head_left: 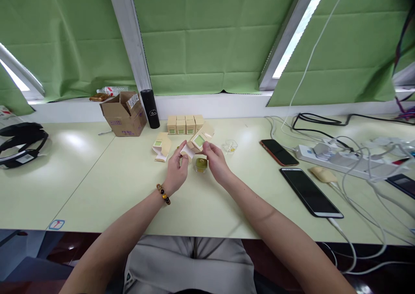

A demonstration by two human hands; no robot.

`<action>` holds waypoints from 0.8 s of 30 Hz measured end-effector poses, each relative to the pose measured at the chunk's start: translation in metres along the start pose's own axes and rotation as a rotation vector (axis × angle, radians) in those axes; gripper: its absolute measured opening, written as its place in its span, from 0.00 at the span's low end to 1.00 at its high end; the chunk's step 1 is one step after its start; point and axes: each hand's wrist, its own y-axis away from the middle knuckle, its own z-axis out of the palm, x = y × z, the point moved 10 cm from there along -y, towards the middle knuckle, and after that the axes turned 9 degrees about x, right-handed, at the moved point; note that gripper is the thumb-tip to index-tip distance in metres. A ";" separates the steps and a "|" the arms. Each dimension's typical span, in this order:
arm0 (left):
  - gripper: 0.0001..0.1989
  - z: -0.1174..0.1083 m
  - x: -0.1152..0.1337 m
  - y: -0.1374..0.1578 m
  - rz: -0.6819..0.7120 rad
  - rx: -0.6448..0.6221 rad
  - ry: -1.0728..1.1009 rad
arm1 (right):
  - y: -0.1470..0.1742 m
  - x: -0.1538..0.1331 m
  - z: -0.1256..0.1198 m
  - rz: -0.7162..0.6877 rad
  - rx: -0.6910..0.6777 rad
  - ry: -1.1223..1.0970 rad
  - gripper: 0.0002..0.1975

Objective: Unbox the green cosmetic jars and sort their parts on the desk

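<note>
Between my two hands is a small kraft paper box, partly unfolded, with a green window label and white inner flaps. My left hand pinches a white flap on its left side. My right hand grips the box's right edge. Just below the box, a small clear cup with green contents stands on the table. To the left lies another opened kraft box. A clear plastic piece with yellowish bits rests to the right. Behind stands a row of several closed kraft boxes.
A cardboard carton and a black bottle stand at the back left. On the right lie two phones, a power strip and tangled white cables. A black headset sits at the far left.
</note>
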 end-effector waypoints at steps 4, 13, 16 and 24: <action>0.27 0.000 0.020 -0.001 0.106 -0.026 0.036 | -0.004 -0.009 -0.009 -0.086 0.031 0.031 0.32; 0.08 -0.017 0.039 -0.001 0.465 0.063 -0.307 | -0.015 0.000 -0.025 -0.067 0.124 0.045 0.31; 0.10 -0.016 0.038 0.000 0.486 0.058 -0.352 | -0.012 -0.001 -0.021 -0.057 0.110 0.005 0.31; 0.20 -0.017 0.044 0.000 0.514 0.179 -0.480 | 0.002 -0.004 0.002 -0.013 -0.039 -0.020 0.34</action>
